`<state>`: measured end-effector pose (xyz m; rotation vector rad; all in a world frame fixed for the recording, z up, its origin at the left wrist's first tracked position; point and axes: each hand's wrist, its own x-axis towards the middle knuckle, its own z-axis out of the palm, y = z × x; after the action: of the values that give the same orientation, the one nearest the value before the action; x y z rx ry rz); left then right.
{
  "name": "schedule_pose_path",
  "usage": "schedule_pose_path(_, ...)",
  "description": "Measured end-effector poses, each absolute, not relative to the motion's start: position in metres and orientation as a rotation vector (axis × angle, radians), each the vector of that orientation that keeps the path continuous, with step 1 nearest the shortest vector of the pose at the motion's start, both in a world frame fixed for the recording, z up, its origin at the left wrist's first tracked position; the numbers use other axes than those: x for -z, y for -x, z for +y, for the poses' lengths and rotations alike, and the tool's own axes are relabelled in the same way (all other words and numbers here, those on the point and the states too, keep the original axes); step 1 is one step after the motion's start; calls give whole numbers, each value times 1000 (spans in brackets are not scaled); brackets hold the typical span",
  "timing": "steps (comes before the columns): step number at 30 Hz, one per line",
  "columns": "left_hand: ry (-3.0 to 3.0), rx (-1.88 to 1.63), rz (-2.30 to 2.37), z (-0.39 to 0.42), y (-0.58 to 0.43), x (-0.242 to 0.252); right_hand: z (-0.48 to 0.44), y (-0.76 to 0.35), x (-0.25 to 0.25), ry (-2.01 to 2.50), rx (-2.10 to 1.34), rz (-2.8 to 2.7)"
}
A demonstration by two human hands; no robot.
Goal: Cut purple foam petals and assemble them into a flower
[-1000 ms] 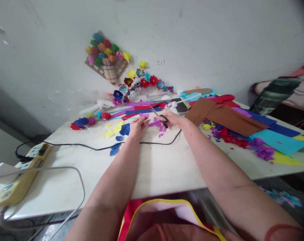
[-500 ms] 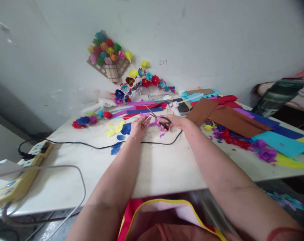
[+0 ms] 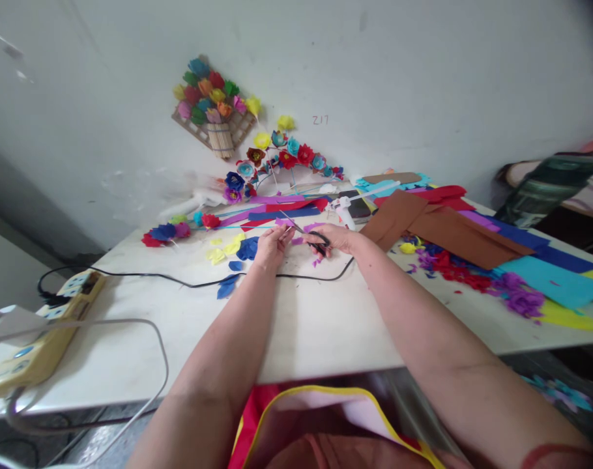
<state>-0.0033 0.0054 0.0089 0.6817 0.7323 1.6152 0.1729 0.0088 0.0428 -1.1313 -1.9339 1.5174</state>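
Observation:
My right hand [image 3: 333, 240] is closed around the handles of black-handled scissors [image 3: 320, 242], whose blades point up and left toward my other hand. Pinched in the fingers of my left hand [image 3: 273, 246] is a small piece of purple paper [image 3: 283, 223], close by the blades. Whether the blades touch the paper I cannot tell. Purple scraps [image 3: 317, 262] lie on the table below the scissors. Blue paper petals [image 3: 248, 248] and yellow paper pieces [image 3: 227, 249] are left of my left hand.
Behind my hands stand a hot glue gun [image 3: 344, 212], paper strips and an arch of paper flowers [image 3: 305, 155]. Brown paper sheets [image 3: 460, 231] and crumpled scraps [image 3: 460, 270] lie on the right. A black cord [image 3: 154, 279] crosses the table from a power strip [image 3: 42, 352].
The scissors and my right hand have shifted slightly left, nearer my left hand. The view has moved a little. Both hands keep their hold.

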Motion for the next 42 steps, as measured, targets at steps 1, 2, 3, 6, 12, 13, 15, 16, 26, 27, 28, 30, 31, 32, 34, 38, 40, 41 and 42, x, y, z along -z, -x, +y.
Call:
schedule_pose_path(1, -684, -1617, 729, 6, 3, -9, 9, -173, -43, 1126, -1520, -1933)
schedule_pose_path(2, -687, -1618, 728, 6, 4, -8, 8, -173, -43, 1121, -1522, -1931)
schedule_pose_path(3, -691, -1620, 728, 6, 4, -8, 8, -173, -42, 1117, -1523, -1930)
schedule_pose_path(6, -696, -1618, 732, 7, 5, -7, 8, -172, -42, 1108, -1517, -1930)
schedule_pose_path(12, -681, -1626, 717, 8, 4, -6, 6, -172, -42, 1091, -1515, -1919)
schedule_pose_path(13, -681, -1628, 719, 8, 4, -6, 6, -172, -43, 1090, -1514, -1919)
schedule_pose_path(15, -687, -1629, 726, 8, 4, -6, 5, -171, -43, 1092, -1508, -1921)
schedule_pose_path(16, -693, -1627, 729, 8, 4, -6, 5, -171, -44, 1092, -1505, -1922)
schedule_pose_path(26, -700, -1634, 726, 8, 4, -6, 3, -169, -45, 1103, -1495, -1918)
schedule_pose_path(27, -695, -1635, 725, 8, 4, -6, 3, -169, -45, 1101, -1494, -1918)
schedule_pose_path(28, -691, -1636, 724, 8, 4, -6, 3, -169, -45, 1098, -1493, -1919)
schedule_pose_path(30, -686, -1633, 725, 8, 4, -6, 4, -169, -44, 1093, -1495, -1921)
schedule_pose_path(31, -686, -1632, 727, 8, 4, -6, 4, -169, -44, 1090, -1496, -1921)
schedule_pose_path(32, -687, -1632, 728, 8, 4, -6, 5, -169, -43, 1088, -1497, -1923)
schedule_pose_path(34, -686, -1631, 728, 8, 4, -6, 6, -169, -42, 1089, -1496, -1930)
schedule_pose_path(38, -676, -1632, 723, 9, 5, -5, 7, -169, -41, 1086, -1482, -1943)
schedule_pose_path(40, -672, -1636, 720, 9, 5, -6, 7, -168, -42, 1090, -1473, -1946)
schedule_pose_path(41, -671, -1637, 718, 8, 4, -6, 6, -168, -42, 1097, -1466, -1947)
schedule_pose_path(42, -670, -1639, 716, 8, 4, -6, 5, -168, -43, 1106, -1460, -1948)
